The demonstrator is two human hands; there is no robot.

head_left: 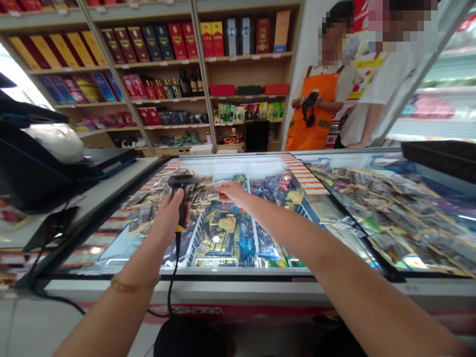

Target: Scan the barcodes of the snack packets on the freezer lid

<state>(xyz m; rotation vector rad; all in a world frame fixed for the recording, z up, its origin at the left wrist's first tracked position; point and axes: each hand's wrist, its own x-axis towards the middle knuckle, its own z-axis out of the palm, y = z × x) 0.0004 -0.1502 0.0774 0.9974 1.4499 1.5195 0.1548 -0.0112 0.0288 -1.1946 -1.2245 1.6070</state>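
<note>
Fingers of my left hand (168, 214) are closed around the handle of a black handheld scanner (182, 188); its cable (177, 250) hangs below them. My right hand (232, 192) extends to clear packets (204, 192) at its fingertips; whether it pinches one, I cannot tell. Dark bags with yellow print (221, 233) lie nearer me than the right fingertips.

Bright Shop, Wooden Shelves

Facing you, tall pale-wood shelving (243, 72) carries rows of boxed goods (150, 42) and dark bottles (192, 82), with a black box (256, 136) standing near its foot. To its right you see a white wall (311, 29) and a red-and-yellow poster (359, 82); farther right, brightly lit display shelves (442, 84). On your left stretches a pale counter (139, 168), strong light (13, 54) beyond it. Light floor tiles (33, 327) show at lower left.
</note>
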